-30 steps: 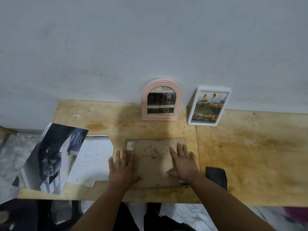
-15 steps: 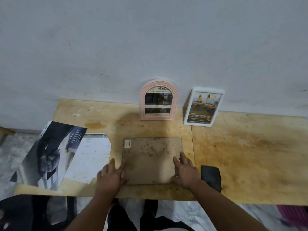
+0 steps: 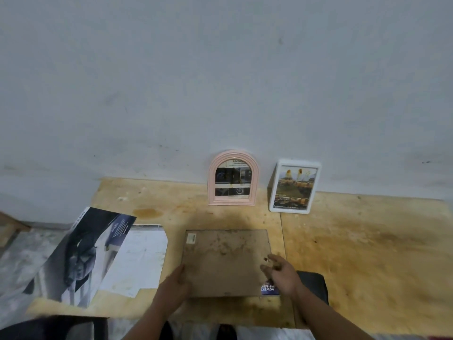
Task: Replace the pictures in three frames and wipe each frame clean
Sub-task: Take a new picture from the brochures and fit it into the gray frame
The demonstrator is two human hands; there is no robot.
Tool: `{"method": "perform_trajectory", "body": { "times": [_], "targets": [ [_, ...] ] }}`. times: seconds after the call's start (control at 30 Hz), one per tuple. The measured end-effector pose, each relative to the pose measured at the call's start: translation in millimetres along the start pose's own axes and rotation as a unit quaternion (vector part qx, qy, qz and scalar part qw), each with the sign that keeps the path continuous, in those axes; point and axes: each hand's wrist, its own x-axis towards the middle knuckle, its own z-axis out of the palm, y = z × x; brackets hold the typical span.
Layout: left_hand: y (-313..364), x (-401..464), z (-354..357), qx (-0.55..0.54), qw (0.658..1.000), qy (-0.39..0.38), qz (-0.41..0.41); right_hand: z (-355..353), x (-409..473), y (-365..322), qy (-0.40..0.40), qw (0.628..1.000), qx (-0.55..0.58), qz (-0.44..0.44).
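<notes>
A brown frame (image 3: 225, 261) lies face down on the wooden table (image 3: 367, 253), its stained backing board up. My left hand (image 3: 171, 288) grips its lower left edge, thumb on top. My right hand (image 3: 282, 273) hovers at the right edge with fingers apart, next to a small metal tab. A blue picture corner (image 3: 269, 289) sticks out under the frame's lower right. Against the wall stand a pink arched frame (image 3: 232, 179) and a white frame (image 3: 294, 186), each holding a picture.
A black cloth (image 3: 313, 283) lies just right of my right hand. An open magazine (image 3: 81, 256) and a cut white sheet (image 3: 139, 261) lie at the left, overhanging the table edge. The table's front edge is close below my hands.
Both hands slid off the backing board toward its edges. The left hand took hold of the left edge, and the right hand lifted off at the right edge.
</notes>
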Motion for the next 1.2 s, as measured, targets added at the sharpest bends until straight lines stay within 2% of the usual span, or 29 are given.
{"method": "perform_trajectory", "body": {
  "times": [0.13, 0.23, 0.33, 0.4, 0.47, 0.57, 0.67, 0.8, 0.87, 0.93, 1.07, 1.2],
  "targets": [
    [8.0, -2.0, -22.7, -0.041, 0.999, 0.023, 0.025, -20.4, 3.7, -4.9, 0.0, 0.999, 0.021, -0.024],
    [17.9, -0.5, -53.8, -0.115, 0.992, 0.001, 0.047, -46.1, -8.2, -35.4, 0.002, 0.997, 0.069, -0.018],
    [42.4, -8.5, -85.3, -0.129, 0.989, -0.01, 0.078, -71.7, -6.2, -51.6, -0.051, 0.992, 0.118, 0.022],
    [57.0, -8.4, -100.9, -0.149, 0.984, -0.01, 0.097, -83.2, -5.8, -60.3, -0.08, 0.975, 0.205, 0.035],
    [70.3, -7.5, -110.4, -0.192, 0.976, 0.006, 0.103, -92.4, -6.1, -68.5, -0.103, 0.961, 0.255, 0.03],
    [87.4, -4.6, -113.4, -0.253, 0.961, 0.046, 0.099, -98.0, -12.0, -80.5, -0.136, 0.953, 0.27, 0.002],
    [101.6, -3.9, -102.0, -0.333, 0.94, 0.041, 0.058, -88.3, -9.6, -85.3, -0.112, 0.945, 0.305, -0.028],
    [97.5, -4.6, -69.5, -0.403, 0.915, 0.005, -0.009, -65.2, -12.0, -87.8, -0.04, 0.934, 0.355, -0.005],
    [85.9, -7.7, -52.0, -0.396, 0.917, 0.012, -0.045, -56.9, -15.6, -82.2, -0.015, 0.935, 0.353, 0.016],
    [73.1, -5.8, -38.8, -0.38, 0.923, 0.008, -0.062, -53.0, -14.6, -70.8, 0.014, 0.952, 0.306, 0.022],
    [61.0, 5.3, -28.2, -0.357, 0.933, 0.008, -0.049, -55.2, -5.8, -32.3, 0.062, 0.974, 0.213, 0.036],
    [58.6, 19.0, -19.5, -0.302, 0.952, 0.038, -0.041, -81.8, 0.7, 20.7, 0.161, 0.983, 0.071, 0.057]
  ]
}}
